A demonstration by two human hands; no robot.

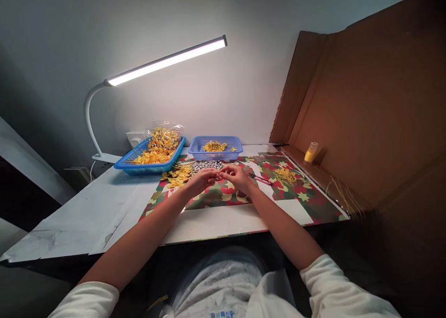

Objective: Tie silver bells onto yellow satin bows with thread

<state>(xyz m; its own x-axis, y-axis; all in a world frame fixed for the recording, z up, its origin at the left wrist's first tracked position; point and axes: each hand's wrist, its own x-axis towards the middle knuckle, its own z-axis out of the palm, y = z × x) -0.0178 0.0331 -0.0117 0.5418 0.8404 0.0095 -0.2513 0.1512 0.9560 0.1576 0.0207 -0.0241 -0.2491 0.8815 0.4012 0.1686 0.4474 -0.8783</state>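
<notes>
My left hand [204, 179] and my right hand [235, 176] meet fingertip to fingertip above the patterned mat [228, 195]. Both are closed in a pinch, and whatever lies between the fingers is too small to make out. Just behind them is a patch of small silvery pieces [207, 165]. Yellow petal-like pieces [177, 175] lie in a loose heap beside my left hand. To the right of my right hand rests a pink-handled tool [262, 179], its far end partly hidden.
A blue basket [125, 168] holds yellow pieces and a clear bag; a smaller basket [214, 156] holds more. Thin yellow strands [286, 176] lie right. A yellow bottle [311, 153] stands by the cardboard wall [369, 100]. A lamp [167, 61] reaches over the table [87, 206].
</notes>
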